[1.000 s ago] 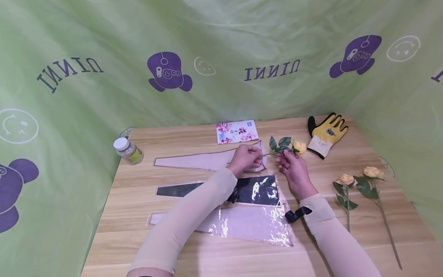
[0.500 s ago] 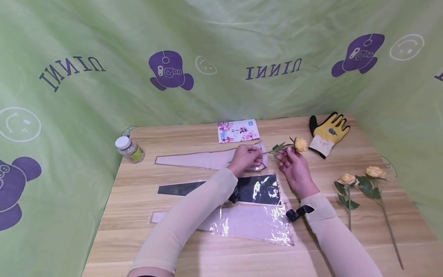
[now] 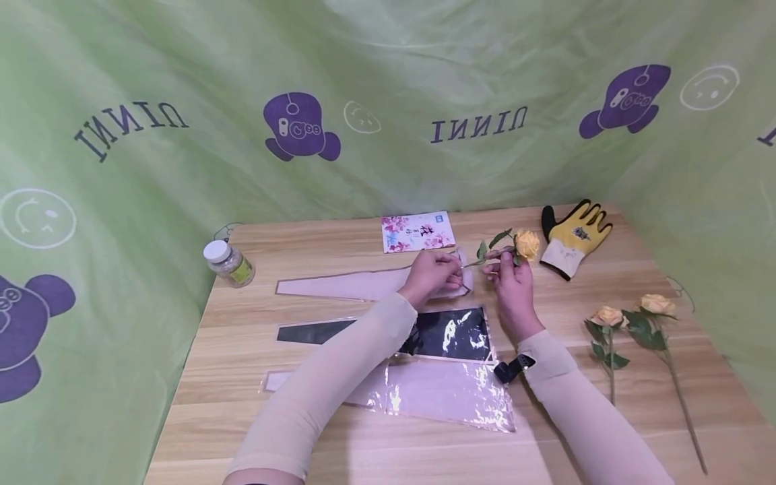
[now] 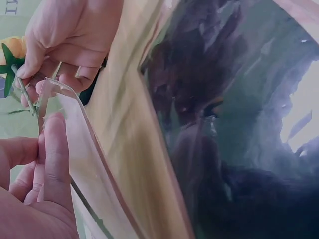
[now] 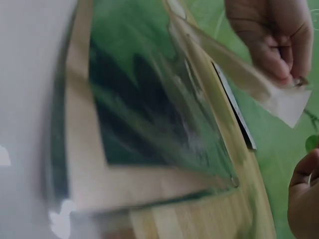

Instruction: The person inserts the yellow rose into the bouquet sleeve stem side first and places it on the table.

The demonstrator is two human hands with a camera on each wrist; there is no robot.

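While two covered arms (image 3: 330,387) stretch over a wooden bench (image 3: 436,458), a long-stemmed rose (image 3: 657,306) and a shorter rose (image 3: 606,316) lie at the near right, seemingly kept within reach. Nearest the middle is a flat, shiny pale wrapper (image 3: 448,391); just beyond it lies a black wrapper (image 3: 448,333), its wide end likewise to the right.

Farther on, the left hand (image 3: 432,275) pinches the mouth of a third, tapering wrapper (image 3: 358,281), probably to steady its rim. The right hand (image 3: 514,289) pinches the held rose (image 3: 527,244) just below its yellow bloom, with the stem pointing left at that mouth; a green line along the wrapper suggests part is inside. This grip likely spares the petals.

Behind are a white-capped jar (image 3: 230,264) at left, a yellow glove (image 3: 572,242) at right, a flowered card (image 3: 418,232), and a green curtain (image 3: 388,168).
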